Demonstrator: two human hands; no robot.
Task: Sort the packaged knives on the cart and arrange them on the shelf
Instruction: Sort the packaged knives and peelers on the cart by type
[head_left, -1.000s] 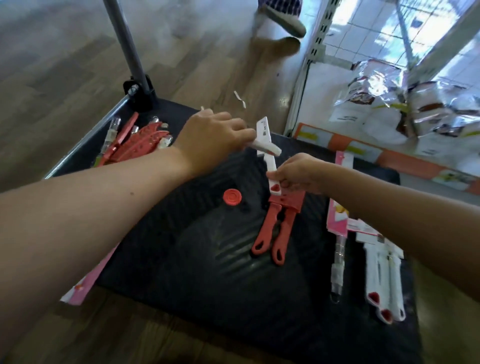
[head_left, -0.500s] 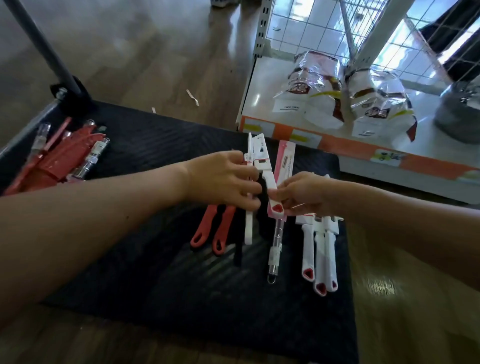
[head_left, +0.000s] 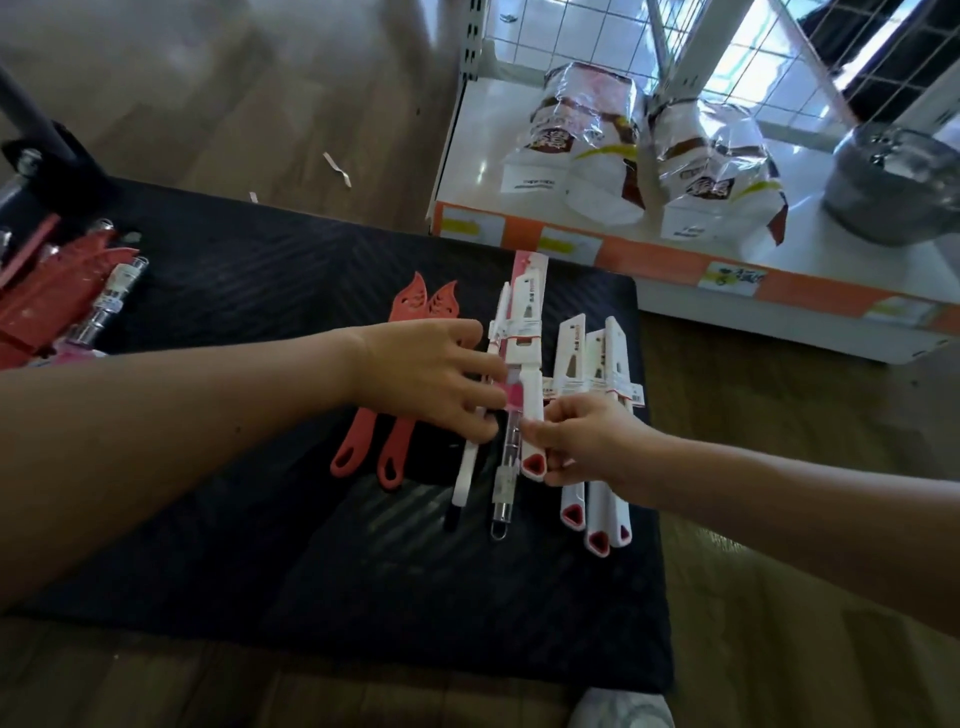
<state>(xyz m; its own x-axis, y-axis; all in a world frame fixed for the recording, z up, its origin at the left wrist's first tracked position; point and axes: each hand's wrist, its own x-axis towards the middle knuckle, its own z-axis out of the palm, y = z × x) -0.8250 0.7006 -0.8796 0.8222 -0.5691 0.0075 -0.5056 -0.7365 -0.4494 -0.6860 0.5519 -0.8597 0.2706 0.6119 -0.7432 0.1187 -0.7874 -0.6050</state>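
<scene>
1. The right hand (head_left: 582, 441) pinches the butt end of a white-handled packaged knife (head_left: 527, 358) between thumb and fingertips; its long axis runs from the cart's near edge toward the far edge, with the red triangle end cap nearest the person and the sleeved blade pointing at the shelf (head_left: 779, 275).
2. The left hand (head_left: 431, 379) is curled over a thinner white knife (head_left: 467, 467) just left of it, fingers closed on the shaft.
3. Between those two lies a pink-carded peeler (head_left: 506, 478), metal loop toward the near edge, parallel to them.
4. Two red knives (head_left: 410, 317) lie left of the group, flame-shaped blade covers toward the far edge, looped handles toward the near edge.
5. Three more white packaged knives (head_left: 597, 358) lie side by side close to the right edge of the black cart deck (head_left: 260, 545), all pointing the same way.
6. A heap of red knives (head_left: 47, 280) sits at the far left corner.
7. Dark print runs along the white sleeves, too small to read.
8. The shelf's orange front strip carries yellow tags; the writing is blurred, as is that on the wrapped bags (head_left: 587, 140).
</scene>
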